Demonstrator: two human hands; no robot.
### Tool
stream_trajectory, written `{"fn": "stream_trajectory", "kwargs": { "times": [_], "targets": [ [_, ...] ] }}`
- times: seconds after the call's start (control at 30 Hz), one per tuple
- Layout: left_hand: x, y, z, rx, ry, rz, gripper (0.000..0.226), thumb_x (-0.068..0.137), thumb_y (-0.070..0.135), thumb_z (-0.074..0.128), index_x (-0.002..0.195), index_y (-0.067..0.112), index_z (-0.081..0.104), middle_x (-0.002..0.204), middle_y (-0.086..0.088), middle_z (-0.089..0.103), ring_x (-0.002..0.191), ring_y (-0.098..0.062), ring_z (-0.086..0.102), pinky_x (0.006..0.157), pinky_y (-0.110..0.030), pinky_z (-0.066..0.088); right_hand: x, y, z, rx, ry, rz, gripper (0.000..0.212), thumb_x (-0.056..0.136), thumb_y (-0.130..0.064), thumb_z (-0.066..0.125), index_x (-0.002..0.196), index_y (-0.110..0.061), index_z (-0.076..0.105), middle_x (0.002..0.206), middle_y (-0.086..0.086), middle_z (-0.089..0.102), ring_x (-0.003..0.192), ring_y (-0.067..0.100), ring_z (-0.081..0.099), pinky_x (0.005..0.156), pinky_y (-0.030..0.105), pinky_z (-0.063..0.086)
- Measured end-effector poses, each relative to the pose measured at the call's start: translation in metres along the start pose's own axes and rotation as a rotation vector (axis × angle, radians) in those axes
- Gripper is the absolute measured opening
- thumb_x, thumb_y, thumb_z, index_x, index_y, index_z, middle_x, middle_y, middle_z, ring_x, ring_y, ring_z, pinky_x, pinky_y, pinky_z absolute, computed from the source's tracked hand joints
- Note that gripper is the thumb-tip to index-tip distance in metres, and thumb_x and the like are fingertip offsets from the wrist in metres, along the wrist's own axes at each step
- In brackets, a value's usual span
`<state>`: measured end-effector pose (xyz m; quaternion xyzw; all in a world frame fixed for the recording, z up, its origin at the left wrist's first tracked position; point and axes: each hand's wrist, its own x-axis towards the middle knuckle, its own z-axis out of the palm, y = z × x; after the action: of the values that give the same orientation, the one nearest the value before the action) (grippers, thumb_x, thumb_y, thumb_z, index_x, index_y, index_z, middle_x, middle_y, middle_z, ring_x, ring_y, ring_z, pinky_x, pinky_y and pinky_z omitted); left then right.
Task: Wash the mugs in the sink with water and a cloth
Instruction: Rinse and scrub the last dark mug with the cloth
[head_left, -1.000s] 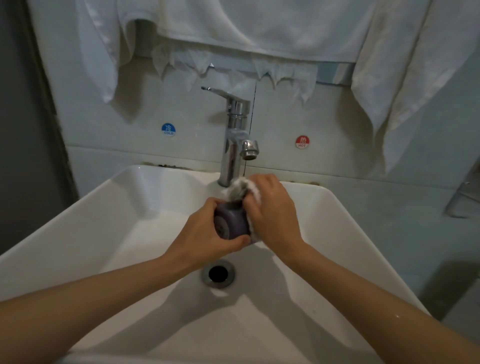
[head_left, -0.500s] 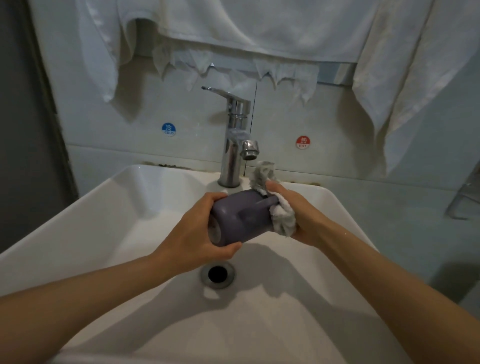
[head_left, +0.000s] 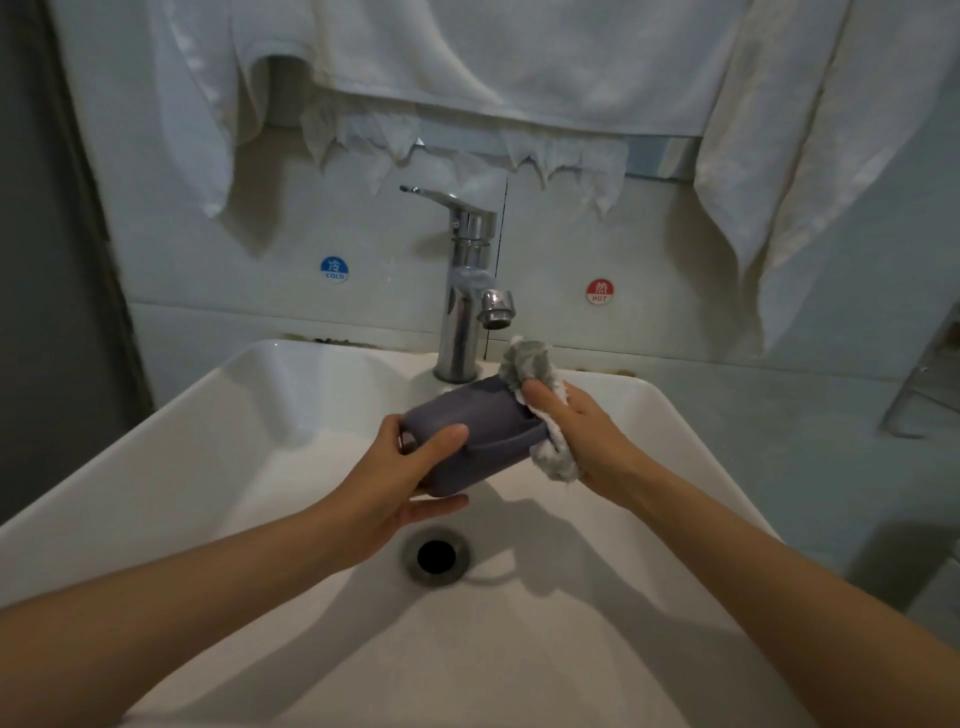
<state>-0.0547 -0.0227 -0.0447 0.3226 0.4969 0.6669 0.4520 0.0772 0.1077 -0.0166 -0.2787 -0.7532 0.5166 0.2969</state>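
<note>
Starting at nine o'clock: gripping with the left hand (head_left: 400, 483), thumb on top and fingers curled beneath, the near end of a dull purple-grey ceramic mug (head_left: 467, 431), held on its side in the air over the white ceramic basin (head_left: 208, 415), at twelve o'clock from the round steel drain (head_left: 436, 556). At the mug's three o'clock end, clutching with the right hand (head_left: 582, 431) a fluffy grey-and-white cloth (head_left: 530, 364) and pressing it against that end; rim or base, hard to say with the wad covering it. Further off at twelve o'clock, under a chrome single-lever tap (head_left: 465, 291), with no stream visible from the spout. Judged as mid-scrub: wiping under way on this one mug, rinsing probably yet to come. No other mugs in sight, so no telling how many done or left. Along the top at twelve o'clock, hanging white towels (head_left: 467, 62).
</note>
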Motion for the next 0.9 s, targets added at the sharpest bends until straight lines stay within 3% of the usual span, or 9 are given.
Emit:
{"fn": "stream_trajectory", "kwargs": {
  "times": [0.1, 0.2, 0.3, 0.4, 0.5, 0.57, 0.7, 0.8, 0.9],
  "targets": [
    [0.001, 0.001, 0.002, 0.107, 0.052, 0.128, 0.057, 0.073, 0.023, 0.07, 0.119, 0.019, 0.039, 0.121, -0.001, 0.05, 0.102, -0.021, 0.061, 0.071, -0.035, 0.059, 0.002, -0.004, -0.004, 0.018, 0.114, 0.068, 0.031, 0.096, -0.044, 0.041, 0.105, -0.017, 0.053, 0.105, 0.007, 0.062, 0.095, 0.02, 0.058, 0.089, 0.036, 0.048],
    [0.001, 0.003, -0.002, 0.337, 0.079, 0.26, 0.061, 0.073, 0.011, 0.075, 0.119, 0.024, 0.037, 0.114, 0.01, 0.047, 0.101, -0.018, 0.059, 0.073, -0.036, 0.059, 0.002, -0.003, -0.001, -0.334, 0.233, -0.197, 0.033, 0.097, -0.043, 0.036, 0.114, -0.018, 0.052, 0.111, 0.002, 0.057, 0.1, 0.015, 0.052, 0.081, 0.021, 0.039],
    [0.001, -0.001, -0.008, 0.477, 0.047, 0.333, 0.062, 0.07, 0.007, 0.078, 0.115, 0.025, 0.039, 0.11, 0.011, 0.05, 0.099, -0.012, 0.059, 0.074, -0.029, 0.058, -0.005, -0.001, 0.014, -0.667, 0.142, -0.469, 0.064, 0.086, -0.053, 0.026, 0.132, -0.015, 0.048, 0.136, 0.006, 0.049, 0.126, 0.02, 0.041, 0.106, 0.029, 0.028],
    [0.004, -0.007, -0.004, 0.602, 0.039, 0.406, 0.064, 0.065, 0.002, 0.081, 0.111, 0.024, 0.042, 0.108, 0.005, 0.055, 0.097, -0.007, 0.057, 0.083, -0.02, 0.051, -0.018, -0.004, 0.035, -0.815, -0.049, -0.632, 0.054, 0.093, -0.049, 0.03, 0.14, -0.024, 0.041, 0.146, 0.001, 0.04, 0.133, 0.016, 0.032, 0.111, 0.032, 0.017],
    [0.006, -0.009, -0.001, 0.6, 0.027, 0.436, 0.062, 0.063, 0.0, 0.082, 0.107, 0.022, 0.043, 0.106, 0.005, 0.056, 0.095, -0.003, 0.059, 0.087, -0.023, 0.051, -0.018, -0.007, 0.038, -0.827, -0.051, -0.668, 0.045, 0.093, -0.046, 0.028, 0.13, -0.031, 0.048, 0.135, -0.004, 0.052, 0.122, 0.015, 0.046, 0.108, 0.041, 0.03],
    [0.004, -0.009, -0.003, 0.584, 0.017, 0.431, 0.064, 0.064, 0.006, 0.083, 0.108, 0.028, 0.041, 0.107, 0.014, 0.052, 0.094, -0.002, 0.059, 0.079, -0.023, 0.054, -0.01, -0.006, 0.026, -0.769, 0.07, -0.583, 0.044, 0.092, -0.044, 0.025, 0.121, -0.03, 0.055, 0.123, -0.003, 0.06, 0.11, 0.018, 0.054, 0.096, 0.041, 0.04],
    [0.002, -0.005, -0.004, 0.572, 0.028, 0.4, 0.068, 0.067, 0.01, 0.081, 0.118, 0.028, 0.039, 0.11, 0.019, 0.049, 0.096, -0.004, 0.056, 0.073, -0.025, 0.055, -0.001, 0.001, -0.009, -0.828, 0.162, -0.095, 0.043, 0.099, -0.046, 0.025, 0.128, -0.023, 0.047, 0.12, 0.006, 0.06, 0.106, 0.026, 0.056, 0.089, 0.036, 0.042],
    [0.002, -0.001, -0.002, 0.449, -0.001, 0.356, 0.063, 0.071, 0.008, 0.077, 0.118, 0.028, 0.04, 0.114, 0.014, 0.049, 0.099, -0.011, 0.058, 0.068, -0.03, 0.059, 0.001, -0.009, -0.029, -0.666, 0.243, 0.094, 0.034, 0.1, -0.043, 0.023, 0.108, -0.022, 0.048, 0.106, 0.005, 0.058, 0.087, 0.023, 0.054, 0.085, 0.035, 0.041],
    [0.002, -0.001, -0.001, 0.375, -0.036, 0.329, 0.056, 0.073, 0.007, 0.075, 0.109, 0.035, 0.042, 0.117, 0.009, 0.049, 0.1, -0.018, 0.06, 0.064, -0.031, 0.059, -0.003, -0.029, -0.059, -0.445, 0.312, 0.161, 0.029, 0.101, -0.027, 0.023, 0.087, -0.015, 0.045, 0.099, 0.007, 0.048, 0.08, 0.018, 0.044, 0.076, 0.028, 0.033]
  ]
}}
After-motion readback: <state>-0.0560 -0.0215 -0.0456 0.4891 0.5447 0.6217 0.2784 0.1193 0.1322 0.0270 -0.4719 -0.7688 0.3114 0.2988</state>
